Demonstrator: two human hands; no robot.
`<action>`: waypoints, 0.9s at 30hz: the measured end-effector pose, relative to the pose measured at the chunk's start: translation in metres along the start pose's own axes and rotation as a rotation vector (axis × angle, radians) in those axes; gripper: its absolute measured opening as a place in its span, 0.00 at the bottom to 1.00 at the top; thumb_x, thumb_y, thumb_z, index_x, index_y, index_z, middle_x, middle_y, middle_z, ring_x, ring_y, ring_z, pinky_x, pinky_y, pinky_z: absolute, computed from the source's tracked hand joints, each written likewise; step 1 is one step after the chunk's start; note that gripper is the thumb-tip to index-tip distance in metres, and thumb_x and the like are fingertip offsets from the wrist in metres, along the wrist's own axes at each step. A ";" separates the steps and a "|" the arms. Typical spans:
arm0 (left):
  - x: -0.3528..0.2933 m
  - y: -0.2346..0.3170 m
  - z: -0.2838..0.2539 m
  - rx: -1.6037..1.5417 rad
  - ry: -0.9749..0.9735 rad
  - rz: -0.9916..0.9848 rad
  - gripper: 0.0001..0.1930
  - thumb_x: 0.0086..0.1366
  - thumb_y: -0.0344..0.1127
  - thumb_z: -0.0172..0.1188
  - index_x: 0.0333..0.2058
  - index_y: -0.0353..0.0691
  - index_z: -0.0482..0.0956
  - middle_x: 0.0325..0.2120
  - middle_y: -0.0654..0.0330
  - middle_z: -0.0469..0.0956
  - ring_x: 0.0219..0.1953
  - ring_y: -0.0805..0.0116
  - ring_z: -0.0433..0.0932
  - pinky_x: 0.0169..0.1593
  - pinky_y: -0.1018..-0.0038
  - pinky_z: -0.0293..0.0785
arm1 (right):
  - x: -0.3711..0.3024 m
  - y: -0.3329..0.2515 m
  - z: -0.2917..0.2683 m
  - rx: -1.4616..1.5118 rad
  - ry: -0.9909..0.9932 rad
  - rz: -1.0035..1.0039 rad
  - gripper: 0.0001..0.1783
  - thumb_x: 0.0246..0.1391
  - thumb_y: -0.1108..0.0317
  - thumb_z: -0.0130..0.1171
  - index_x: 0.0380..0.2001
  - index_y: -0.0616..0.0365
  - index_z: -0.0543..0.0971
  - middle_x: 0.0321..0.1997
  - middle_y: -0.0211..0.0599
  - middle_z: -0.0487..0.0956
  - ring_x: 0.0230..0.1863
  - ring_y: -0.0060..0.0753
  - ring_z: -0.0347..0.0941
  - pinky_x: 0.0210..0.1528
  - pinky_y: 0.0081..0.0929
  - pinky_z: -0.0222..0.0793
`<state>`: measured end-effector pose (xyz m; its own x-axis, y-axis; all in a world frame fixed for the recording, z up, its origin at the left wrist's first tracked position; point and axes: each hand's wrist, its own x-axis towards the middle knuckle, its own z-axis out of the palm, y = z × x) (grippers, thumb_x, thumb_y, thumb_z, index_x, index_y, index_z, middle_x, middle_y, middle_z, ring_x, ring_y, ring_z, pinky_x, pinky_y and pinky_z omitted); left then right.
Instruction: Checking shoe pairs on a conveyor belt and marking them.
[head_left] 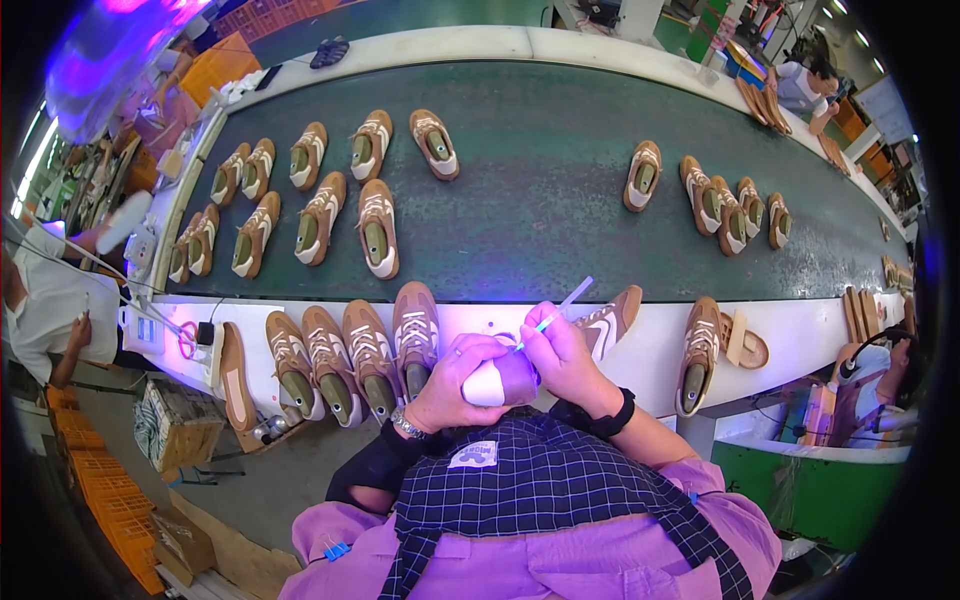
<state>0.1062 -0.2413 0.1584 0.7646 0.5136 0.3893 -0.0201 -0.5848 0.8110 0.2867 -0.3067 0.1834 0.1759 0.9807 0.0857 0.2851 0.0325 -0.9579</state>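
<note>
Scuffed green belt [540,220]; left fingers [478,347] clamped on rounded shoe [514,382], right fingers [541,347] pinching slim translucent stick [578,291].

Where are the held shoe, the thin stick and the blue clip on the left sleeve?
Held shoe [516,381]: head view, darker panel beside its white patch.
Thin stick [577,291]: head view, pale upper end.
Blue clip [337,551]: head view, its middle.

Green-topped bench [540,220], white-edged — grey floor [300,485] below — small lights [862,38] upper right, probably overhead.
</note>
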 end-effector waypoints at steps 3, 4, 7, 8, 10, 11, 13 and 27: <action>0.001 -0.001 0.001 0.007 0.004 0.014 0.35 0.36 0.37 0.72 0.47 0.37 0.70 0.43 0.53 0.72 0.47 0.54 0.71 0.53 0.63 0.65 | 0.000 0.000 -0.001 -0.002 -0.005 0.017 0.05 0.57 0.68 0.49 0.32 0.58 0.67 0.20 0.34 0.71 0.22 0.23 0.69 0.24 0.25 0.63; 0.001 -0.001 0.001 0.013 0.006 0.027 0.35 0.36 0.37 0.72 0.46 0.36 0.70 0.41 0.53 0.71 0.46 0.55 0.70 0.51 0.64 0.66 | 0.000 0.000 -0.001 -0.002 -0.005 0.017 0.05 0.57 0.68 0.49 0.32 0.58 0.67 0.20 0.34 0.71 0.22 0.23 0.69 0.24 0.25 0.63; 0.001 -0.001 0.000 0.011 -0.009 0.016 0.35 0.36 0.37 0.72 0.47 0.36 0.70 0.41 0.53 0.71 0.46 0.55 0.70 0.51 0.64 0.66 | -0.001 0.001 -0.002 0.016 -0.009 -0.008 0.05 0.57 0.68 0.49 0.31 0.58 0.67 0.20 0.34 0.72 0.23 0.24 0.70 0.25 0.25 0.63; 0.001 -0.001 0.000 0.011 -0.008 0.016 0.35 0.36 0.37 0.72 0.47 0.36 0.70 0.41 0.53 0.71 0.46 0.55 0.70 0.51 0.64 0.66 | -0.001 0.002 -0.002 0.015 -0.004 -0.020 0.05 0.57 0.68 0.49 0.31 0.58 0.67 0.20 0.35 0.72 0.23 0.25 0.70 0.25 0.26 0.64; 0.002 -0.001 0.001 0.003 -0.003 0.018 0.35 0.36 0.36 0.72 0.47 0.36 0.70 0.41 0.53 0.71 0.46 0.55 0.70 0.51 0.64 0.66 | -0.002 0.003 -0.002 0.013 0.002 -0.031 0.05 0.56 0.68 0.50 0.31 0.58 0.67 0.20 0.35 0.72 0.23 0.26 0.70 0.25 0.26 0.64; 0.002 -0.002 0.001 0.003 -0.003 0.018 0.35 0.36 0.36 0.72 0.47 0.36 0.70 0.41 0.53 0.71 0.46 0.55 0.70 0.51 0.64 0.66 | -0.002 0.003 -0.002 0.009 0.003 -0.026 0.05 0.57 0.68 0.49 0.31 0.58 0.67 0.21 0.35 0.72 0.23 0.27 0.71 0.25 0.26 0.64; 0.000 -0.005 0.002 -0.001 -0.001 0.016 0.35 0.36 0.36 0.72 0.47 0.36 0.70 0.41 0.54 0.71 0.47 0.55 0.70 0.51 0.64 0.66 | -0.002 0.003 -0.001 0.005 0.003 -0.021 0.05 0.57 0.68 0.49 0.31 0.58 0.67 0.21 0.36 0.73 0.23 0.28 0.71 0.25 0.27 0.64; -0.001 -0.011 -0.004 -0.026 -0.002 -0.056 0.35 0.36 0.37 0.72 0.46 0.37 0.70 0.43 0.53 0.71 0.48 0.56 0.70 0.53 0.64 0.65 | 0.011 0.005 0.004 0.038 0.004 0.057 0.07 0.57 0.67 0.49 0.33 0.58 0.67 0.20 0.34 0.72 0.23 0.24 0.71 0.24 0.25 0.64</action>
<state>0.1037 -0.2327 0.1504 0.7660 0.5438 0.3427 0.0056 -0.5388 0.8424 0.2858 -0.2950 0.1788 0.1950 0.9803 0.0313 0.2384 -0.0164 -0.9710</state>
